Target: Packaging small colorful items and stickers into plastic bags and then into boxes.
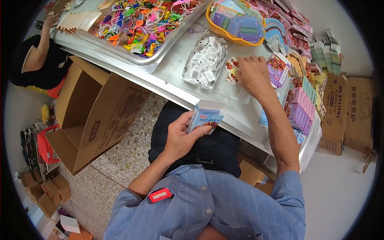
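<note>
My left hand (181,135) grips a small light-blue printed carton (205,117) above my lap, its top flaps standing open. Over the table, my right hand (254,76) has its fingers curled downward and drawn together. Their tips are hidden, so anything pinched there does not show. Beside its thumb lies a small sheet with colourful printed pictures (232,71), at a clear plastic tray (228,89). To the left stands a clear tub (205,60) heaped with small white packets. A purple printed carton (279,69) lies just right of the right hand.
A large clear bin (150,30) of colourful plastic trinkets fills the far left. An orange basket (236,38) holds purple cards. Stacked flat cartons (300,104) line the right side. An open cardboard box (94,116) stands left on the floor; another person (38,60) is beyond it.
</note>
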